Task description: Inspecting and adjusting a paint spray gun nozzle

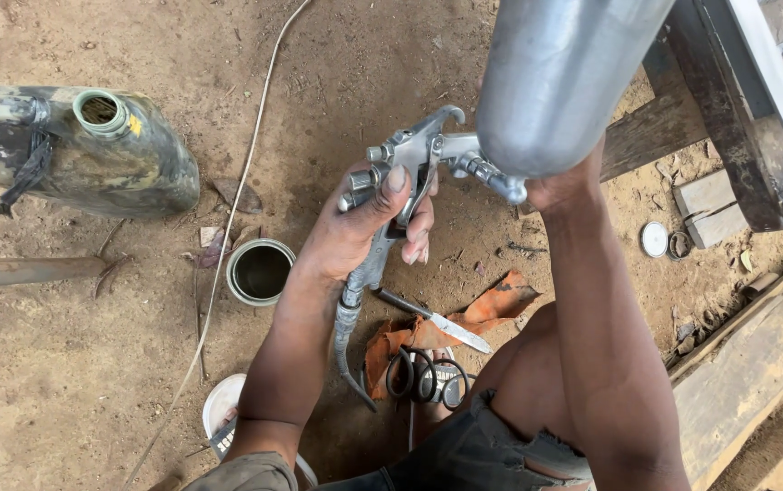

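spray gun held by both hands over dirt ground

left hand grip clamped on its handle; right hand grip, just beside, closed on the metal cup, axis tilting up.

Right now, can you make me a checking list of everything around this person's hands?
Surface: bare dirt ground, dusty and littered.
Job's things: metal spray gun with its silver cup attached.
Clutter: open tin can, stained jerrycan on its side, knife on an orange rag, small round lid.
Hands: left hand grips the gun's handle; right hand is at the cup's base, mostly hidden.
Cables: hose from the gun; thin cord across the dirt.
Surroundings: wooden planks at right.
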